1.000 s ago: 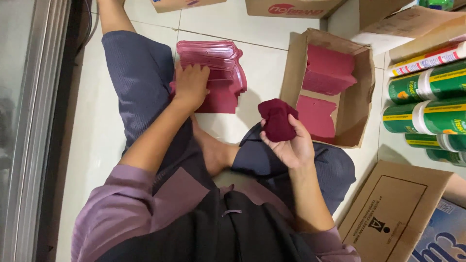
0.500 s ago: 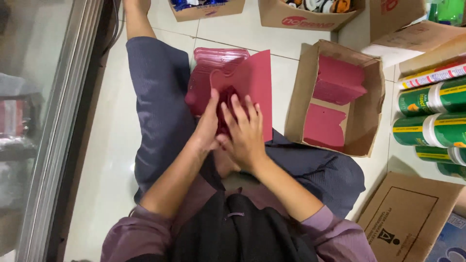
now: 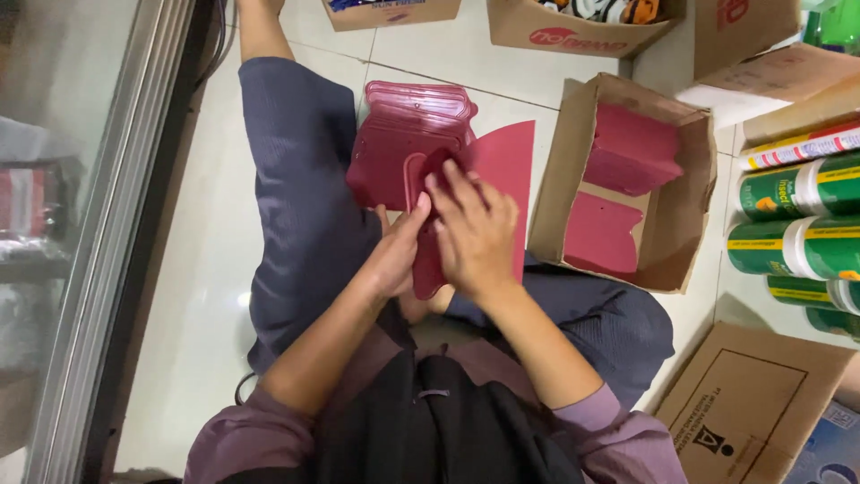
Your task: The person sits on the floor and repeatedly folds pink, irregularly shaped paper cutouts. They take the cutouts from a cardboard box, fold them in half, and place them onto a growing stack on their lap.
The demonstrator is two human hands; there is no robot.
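White floor tiles [image 3: 215, 296] carry the whole scene, with a metal door track running along one side and a person seated cross-legged among cartons. Both hands meet over a dark red flat sheet [image 3: 506, 170] held above the lap: the left hand [image 3: 399, 255] pinches its lower edge from beneath, seemingly to steady it, while the right hand [image 3: 475, 233] lies on top, fingers spread and pressing down. Just beyond the sheet, on the knee, rests a stack of clear red plastic shells [image 3: 408, 134]. Beside the sheet sits an open cardboard box [image 3: 573, 170] holding more red pieces; past the box lie green cans [image 3: 797, 246].
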